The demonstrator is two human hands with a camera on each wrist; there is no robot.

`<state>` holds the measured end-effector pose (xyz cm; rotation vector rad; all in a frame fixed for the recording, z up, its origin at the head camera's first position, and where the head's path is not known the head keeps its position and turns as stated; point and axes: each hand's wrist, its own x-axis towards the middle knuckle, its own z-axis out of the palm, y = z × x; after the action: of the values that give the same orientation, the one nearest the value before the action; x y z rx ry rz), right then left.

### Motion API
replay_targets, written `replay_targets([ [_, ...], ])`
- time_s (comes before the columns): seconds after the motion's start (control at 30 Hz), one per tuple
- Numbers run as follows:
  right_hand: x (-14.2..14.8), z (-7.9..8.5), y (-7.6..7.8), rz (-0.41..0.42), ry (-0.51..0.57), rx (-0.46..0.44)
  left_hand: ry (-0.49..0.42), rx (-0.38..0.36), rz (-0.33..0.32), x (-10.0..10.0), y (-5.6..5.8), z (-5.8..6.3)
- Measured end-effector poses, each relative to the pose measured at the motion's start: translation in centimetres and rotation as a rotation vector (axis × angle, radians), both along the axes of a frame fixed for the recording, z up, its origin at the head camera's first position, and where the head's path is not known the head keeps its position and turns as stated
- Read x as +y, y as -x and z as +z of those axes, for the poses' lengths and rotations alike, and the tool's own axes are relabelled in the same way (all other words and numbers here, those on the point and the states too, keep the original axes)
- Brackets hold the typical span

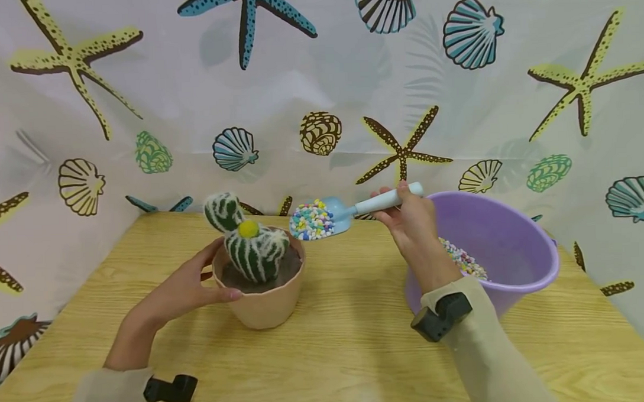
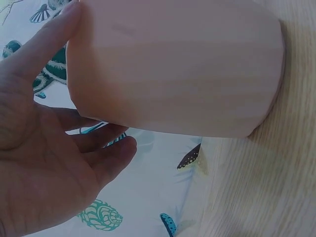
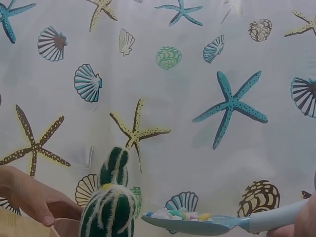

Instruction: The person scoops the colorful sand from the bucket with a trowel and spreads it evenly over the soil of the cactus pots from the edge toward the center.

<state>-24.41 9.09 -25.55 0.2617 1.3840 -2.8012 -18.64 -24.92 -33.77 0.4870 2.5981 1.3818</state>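
Observation:
A plush-looking green and white striped cactus [image 1: 255, 256] with a yellow tuft stands in a peach pot [image 1: 267, 309] on the table. My left hand [image 1: 189, 288] grips the pot's rim from the left, thumb at the near side and fingers behind. My right hand [image 1: 413, 221] holds a light blue scoop [image 1: 339, 215] by its handle. Colorful pebbles [image 1: 313, 220] are heaped in the scoop, whose tip overlaps the pot's right rim in the head view. In the right wrist view the scoop [image 3: 217, 226] lies nearly level, right beside the cactus [image 3: 111, 207].
Right of the pot stands a purple bucket [image 1: 516, 286] with more colorful pebbles [image 1: 465, 260] inside, partly hidden by my right forearm. The wooden table [image 1: 354, 353] ends at a backdrop [image 1: 296, 77] printed with starfish and shells.

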Motion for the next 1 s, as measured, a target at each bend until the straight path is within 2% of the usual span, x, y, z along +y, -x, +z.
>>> replay_targets([
  [0.6,-1.5,-1.2,0.0,-0.022,-0.074,0.002,0.019,0.005,0.002,0.1,-0.2,0.3],
  [1.0,-2.3,-2.0,0.1,-0.033,-0.148,0.028,0.000,0.005,-0.003,0.0,-0.1,0.2],
])
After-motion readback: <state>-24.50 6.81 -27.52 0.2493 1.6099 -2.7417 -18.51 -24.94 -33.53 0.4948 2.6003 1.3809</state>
